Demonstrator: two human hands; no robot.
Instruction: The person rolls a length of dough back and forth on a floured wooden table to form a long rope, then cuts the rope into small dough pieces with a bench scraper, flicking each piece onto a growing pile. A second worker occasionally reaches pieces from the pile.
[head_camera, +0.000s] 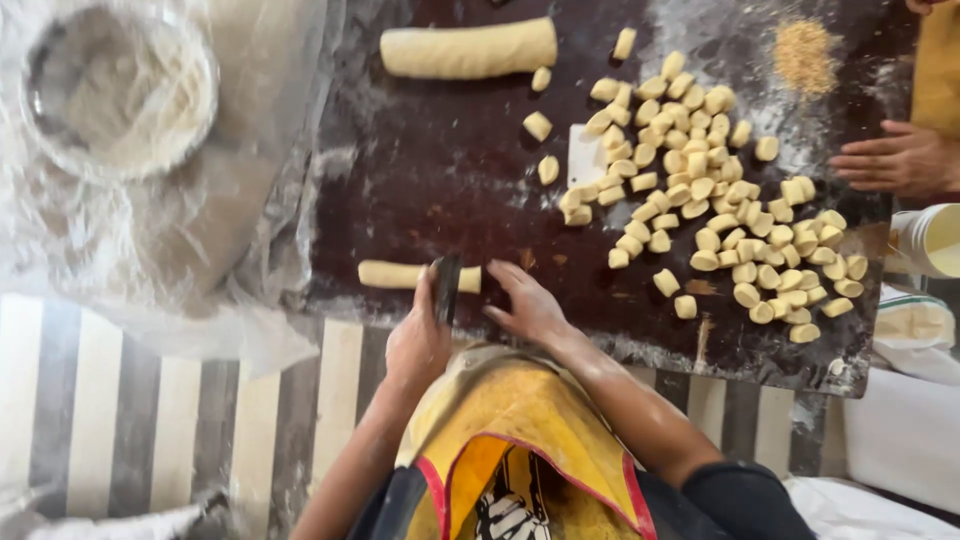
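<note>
My yellow apron (520, 420) fills the near edge of the view, my forearms reaching out over it to the dark floured surface (440, 180). My left hand (418, 340) has its grip clenched on a dark scraper blade (447, 288), set upright across a thin dough rope (400, 275). My right hand (525, 305) lies flat with its grip released, fingertips touching the rope's cut end. A big heap of cut dough pieces (710, 190) spreads to the right, a thick dough log (468, 48) lies at the far edge, a flour bowl (118, 90) sits far left. Another person's hand (895, 160) rests at the right edge.
</note>
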